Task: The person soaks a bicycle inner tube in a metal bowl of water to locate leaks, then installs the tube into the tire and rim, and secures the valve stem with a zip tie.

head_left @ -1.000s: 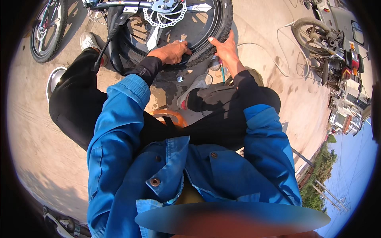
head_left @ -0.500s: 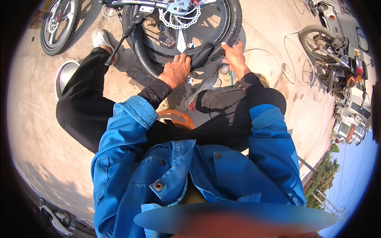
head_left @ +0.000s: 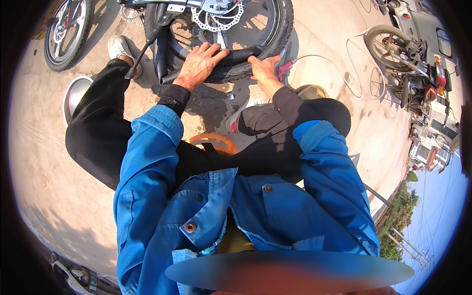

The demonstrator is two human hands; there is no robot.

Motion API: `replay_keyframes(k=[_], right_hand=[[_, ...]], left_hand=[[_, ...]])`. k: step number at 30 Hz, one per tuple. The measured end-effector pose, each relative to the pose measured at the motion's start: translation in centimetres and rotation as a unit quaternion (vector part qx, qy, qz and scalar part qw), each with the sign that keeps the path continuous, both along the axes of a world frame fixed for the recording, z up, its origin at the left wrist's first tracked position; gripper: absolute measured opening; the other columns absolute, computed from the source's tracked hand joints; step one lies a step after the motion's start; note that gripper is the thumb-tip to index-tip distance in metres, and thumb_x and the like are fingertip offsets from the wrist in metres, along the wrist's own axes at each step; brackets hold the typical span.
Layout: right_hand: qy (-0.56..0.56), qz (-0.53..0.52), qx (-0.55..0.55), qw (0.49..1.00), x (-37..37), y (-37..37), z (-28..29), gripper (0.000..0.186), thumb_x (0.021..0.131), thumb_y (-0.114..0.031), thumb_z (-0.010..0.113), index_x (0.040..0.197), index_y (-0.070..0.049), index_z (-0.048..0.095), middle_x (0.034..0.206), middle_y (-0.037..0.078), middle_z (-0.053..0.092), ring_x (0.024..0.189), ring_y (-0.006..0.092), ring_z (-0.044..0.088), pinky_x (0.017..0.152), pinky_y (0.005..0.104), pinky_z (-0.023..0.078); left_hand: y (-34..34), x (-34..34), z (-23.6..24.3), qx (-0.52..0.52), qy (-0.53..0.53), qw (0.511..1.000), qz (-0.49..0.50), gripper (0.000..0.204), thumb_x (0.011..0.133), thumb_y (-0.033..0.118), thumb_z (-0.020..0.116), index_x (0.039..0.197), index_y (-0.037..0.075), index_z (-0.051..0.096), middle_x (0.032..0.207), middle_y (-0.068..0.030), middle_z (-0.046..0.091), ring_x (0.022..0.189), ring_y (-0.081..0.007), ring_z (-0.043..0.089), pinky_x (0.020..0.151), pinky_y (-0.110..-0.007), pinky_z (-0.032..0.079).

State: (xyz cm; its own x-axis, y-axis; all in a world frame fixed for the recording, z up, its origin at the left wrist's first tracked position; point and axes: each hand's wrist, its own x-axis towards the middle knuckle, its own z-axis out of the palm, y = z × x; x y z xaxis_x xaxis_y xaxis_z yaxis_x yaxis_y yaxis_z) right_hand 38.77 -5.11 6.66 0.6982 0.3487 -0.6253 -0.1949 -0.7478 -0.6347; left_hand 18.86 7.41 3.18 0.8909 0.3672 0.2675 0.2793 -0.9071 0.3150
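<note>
A bicycle wheel with a black knobbly tyre (head_left: pixel 286 29) and a silver brake disc (head_left: pixel 219 20) lies in front of me. A length of black inner tube (head_left: pixel 241 56) bulges out along the near side of the tyre. My left hand (head_left: pixel 200 65) is closed over this tube, its fingers bent across the top. At the tube's right end, my right hand (head_left: pixel 265 72) has its thumb against the tube at the tyre's edge. Its other fingers reach along the outer side and are partly hidden. A loose loop of tube (head_left: pixel 160 54) hangs left of my left hand.
A black kickstand (head_left: pixel 141 55) juts out by my left shoe. Beside my right hand lies a pink and grey thing (head_left: pixel 283 70). A metal basin (head_left: pixel 77 96) and another bicycle wheel (head_left: pixel 73 34) are at left. A pale hose (head_left: pixel 339 81) and a motorcycle (head_left: pixel 410 69) are at right.
My left hand has shifted left and up along the tube, and its fingers have bent over it. My right hand has moved left and slightly down. The loose tube at left has changed shape.
</note>
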Motion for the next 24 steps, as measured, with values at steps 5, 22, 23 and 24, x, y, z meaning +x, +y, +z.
replay_keyframes(k=[5, 22, 23, 24], right_hand=[[0.067, -0.024, 0.057, 0.996, 1.4, -0.6, 2.4, 0.117, 0.083, -0.013, 0.076, 0.158, -0.004, -0.014, 0.131, 0.024, 0.05, 0.114, 0.0325, 0.061, 0.095, 0.0595, 0.052], [-0.013, 0.036, 0.033, 0.999, 2.7, -1.8, 0.7, 0.13, 0.089, -0.03, 0.088, 0.166, -0.001, -0.013, 0.161, 0.028, 0.037, 0.127, 0.0353, 0.061, 0.082, 0.0442, 0.064], [-0.018, 0.043, 0.039, 0.998, 3.7, -1.7, 0.4, 0.127, 0.089, -0.03, 0.088, 0.167, -0.001, -0.007, 0.16, 0.028, 0.039, 0.125, 0.0347, 0.062, 0.081, 0.0435, 0.063], [-0.024, 0.049, 0.061, 0.997, 4.7, -1.7, 0.0, 0.123, 0.089, -0.03, 0.088, 0.168, -0.001, -0.002, 0.159, 0.027, 0.041, 0.124, 0.0341, 0.064, 0.08, 0.0427, 0.063]], left_hand=[[0.5, 1.9, 0.5, -0.148, -0.033, 0.986, -0.073, 0.04, 0.088, -0.006, 0.055, 0.123, 0.009, 0.068, 0.119, -0.0086, 0.066, 0.109, -0.0326, 0.06, 0.101, -0.04, 0.049], [-0.2, 7.1, 1.1, -0.333, 0.236, 0.907, -0.104, 0.052, 0.088, 0.017, 0.069, 0.14, 0.011, 0.065, 0.137, -0.0173, 0.055, 0.127, -0.0408, 0.057, 0.107, -0.047, 0.049], [-0.5, 6.7, 1.2, -0.377, 0.18, 0.903, -0.094, 0.059, 0.086, 0.016, 0.071, 0.144, 0.01, 0.06, 0.138, -0.0187, 0.054, 0.127, -0.042, 0.057, 0.109, -0.048, 0.049], [-1.0, 6.1, 1.4, -0.421, 0.143, 0.892, -0.08, 0.067, 0.085, 0.016, 0.073, 0.149, 0.009, 0.055, 0.139, -0.0202, 0.054, 0.127, -0.0432, 0.057, 0.11, -0.048, 0.048]])
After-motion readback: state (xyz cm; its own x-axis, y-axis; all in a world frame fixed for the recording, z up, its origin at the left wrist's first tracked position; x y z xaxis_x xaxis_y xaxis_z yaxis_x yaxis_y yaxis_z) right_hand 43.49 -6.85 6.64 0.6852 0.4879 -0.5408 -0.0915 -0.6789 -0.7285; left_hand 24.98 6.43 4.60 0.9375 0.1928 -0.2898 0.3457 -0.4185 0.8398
